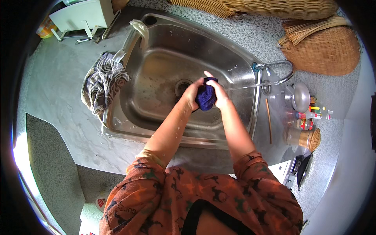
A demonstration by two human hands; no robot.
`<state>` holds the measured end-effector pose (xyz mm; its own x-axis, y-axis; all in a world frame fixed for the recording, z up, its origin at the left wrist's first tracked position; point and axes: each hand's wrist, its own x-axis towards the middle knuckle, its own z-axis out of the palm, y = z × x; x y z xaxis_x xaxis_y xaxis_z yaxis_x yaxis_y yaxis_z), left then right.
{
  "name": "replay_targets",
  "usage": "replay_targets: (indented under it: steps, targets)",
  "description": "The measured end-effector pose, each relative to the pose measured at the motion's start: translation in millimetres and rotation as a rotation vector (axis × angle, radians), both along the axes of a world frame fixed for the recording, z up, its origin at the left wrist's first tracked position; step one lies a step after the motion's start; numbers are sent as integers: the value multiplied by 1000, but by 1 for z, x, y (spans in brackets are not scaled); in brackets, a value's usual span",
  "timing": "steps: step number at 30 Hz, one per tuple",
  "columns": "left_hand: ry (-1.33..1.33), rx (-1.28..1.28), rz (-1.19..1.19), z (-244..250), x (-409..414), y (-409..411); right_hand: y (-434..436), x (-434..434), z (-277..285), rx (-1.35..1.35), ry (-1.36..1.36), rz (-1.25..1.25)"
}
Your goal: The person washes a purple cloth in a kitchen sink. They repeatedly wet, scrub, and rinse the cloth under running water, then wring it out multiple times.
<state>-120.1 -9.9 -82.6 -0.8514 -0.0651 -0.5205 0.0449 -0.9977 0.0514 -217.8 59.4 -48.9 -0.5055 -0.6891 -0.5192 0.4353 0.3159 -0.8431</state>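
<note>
A bunched dark blue cloth (206, 97) is squeezed between my two hands above the stainless steel sink (164, 63). My left hand (192, 93) presses on it from the left, with soap suds dotting that forearm. From the other side my right hand (218, 91) wraps around it, fingers over its top. Water runs in a thin stream (243, 87) from the chrome faucet (286, 73) at the right towards my right hand. Below and left of my hands lies the sink drain (182, 86), partly hidden by my left hand.
A patterned grey towel (105, 82) drapes over the sink's left rim. A white rack (83, 19) stands back left. Woven baskets (323, 50) sit back right. Along the right are a metal pan (301, 97), several jars (304, 124) and a wooden stick (268, 120).
</note>
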Motion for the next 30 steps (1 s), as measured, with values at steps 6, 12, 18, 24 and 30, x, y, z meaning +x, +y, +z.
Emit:
replay_targets:
  steps: [6,12,18,24,30]
  targets:
    - [-51,-150,412,-18,0,-6,9,41,36,-268,402,95]
    - [46,-24,157,-24,5,4,2,102,23,-7,1276,138]
    - [-161,11,351,-31,-13,17,-21,50,4,446,1097,-58]
    - [-402,-121,259,-19,5,9,6,97,9,339,1033,-92]
    - [38,-30,173,6,-3,14,-3,-23,-12,287,498,-367]
